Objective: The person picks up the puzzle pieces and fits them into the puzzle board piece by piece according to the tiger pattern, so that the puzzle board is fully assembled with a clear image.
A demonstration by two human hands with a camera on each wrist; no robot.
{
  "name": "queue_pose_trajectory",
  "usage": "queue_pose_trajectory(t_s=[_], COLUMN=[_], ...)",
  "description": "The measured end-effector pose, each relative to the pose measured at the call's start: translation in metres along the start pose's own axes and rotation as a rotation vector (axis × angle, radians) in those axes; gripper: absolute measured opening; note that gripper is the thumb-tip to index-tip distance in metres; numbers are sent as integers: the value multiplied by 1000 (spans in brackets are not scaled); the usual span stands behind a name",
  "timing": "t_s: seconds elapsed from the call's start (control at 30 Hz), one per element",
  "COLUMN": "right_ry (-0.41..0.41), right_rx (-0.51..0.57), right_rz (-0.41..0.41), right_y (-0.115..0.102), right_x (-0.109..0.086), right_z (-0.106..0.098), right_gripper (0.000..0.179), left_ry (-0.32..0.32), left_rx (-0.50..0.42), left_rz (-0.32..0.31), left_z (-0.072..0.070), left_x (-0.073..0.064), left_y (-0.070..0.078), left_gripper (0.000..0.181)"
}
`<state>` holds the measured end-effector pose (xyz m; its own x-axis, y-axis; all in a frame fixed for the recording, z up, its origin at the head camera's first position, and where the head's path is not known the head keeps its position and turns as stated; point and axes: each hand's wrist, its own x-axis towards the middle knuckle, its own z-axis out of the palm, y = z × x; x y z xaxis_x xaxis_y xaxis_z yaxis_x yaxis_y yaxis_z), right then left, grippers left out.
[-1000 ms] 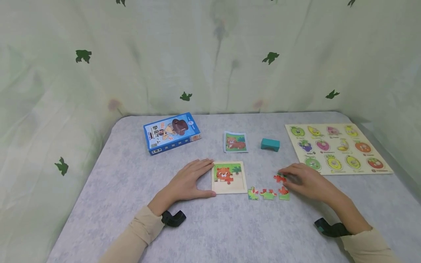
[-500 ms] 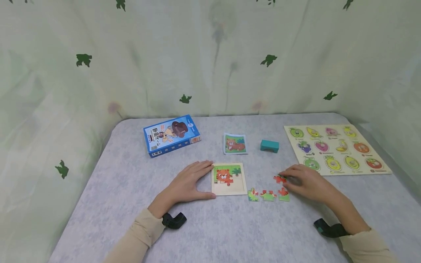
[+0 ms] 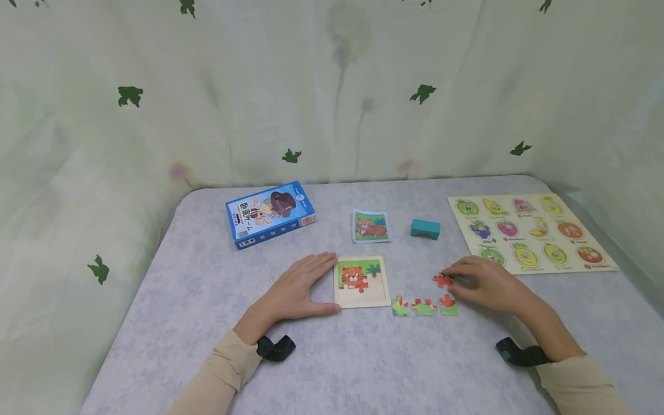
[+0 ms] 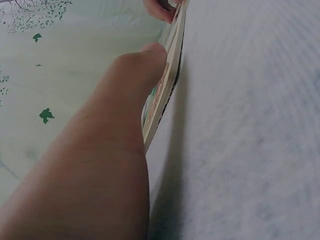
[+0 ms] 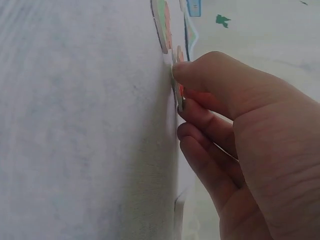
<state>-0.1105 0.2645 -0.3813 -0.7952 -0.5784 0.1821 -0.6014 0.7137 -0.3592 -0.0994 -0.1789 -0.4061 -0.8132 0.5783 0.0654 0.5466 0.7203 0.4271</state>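
Observation:
A square wooden puzzle tray (image 3: 376,297) lies on the table, its upper part filled with a tiger's face (image 3: 354,276) and greenery. My left hand (image 3: 301,288) rests along its left side, fingers at the far corner and thumb at the near one. In the left wrist view, the thumb touches the tray edge (image 4: 170,75). My right hand (image 3: 487,285) pinches a red puzzle piece (image 3: 442,280) between thumb and fingers, low over the table. Three more loose pieces lie in a row beside the tray: a left one (image 3: 400,307), a middle one (image 3: 424,307) and a right one (image 3: 448,305).
Behind the tray lies a small tiger picture card (image 3: 371,226), with a teal block (image 3: 425,229) to its right. A blue game box (image 3: 271,214) is at the back left. A fruit puzzle board (image 3: 510,248) lies at the right, just beyond my right hand.

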Motion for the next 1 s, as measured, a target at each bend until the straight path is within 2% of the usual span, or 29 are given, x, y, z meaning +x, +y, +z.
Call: queue_pose_trajectory(t_s=[0.4, 0.7, 1.0], right_ry=[-9, -35, -25], right_rx=[8, 5, 49], right_rz=[12, 8, -23], right_y=[-4, -9, -17], right_x=[6, 14, 23], right_z=[-4, -6, -7], right_gripper=[30, 32, 32], left_ry=[15, 13, -1], left_rx=[15, 14, 15], left_rz=[45, 30, 11], left_z=[-4, -2, -3], left_x=[-1, 1, 1], left_y=[3, 0, 2], left_gripper=[96, 97, 98])
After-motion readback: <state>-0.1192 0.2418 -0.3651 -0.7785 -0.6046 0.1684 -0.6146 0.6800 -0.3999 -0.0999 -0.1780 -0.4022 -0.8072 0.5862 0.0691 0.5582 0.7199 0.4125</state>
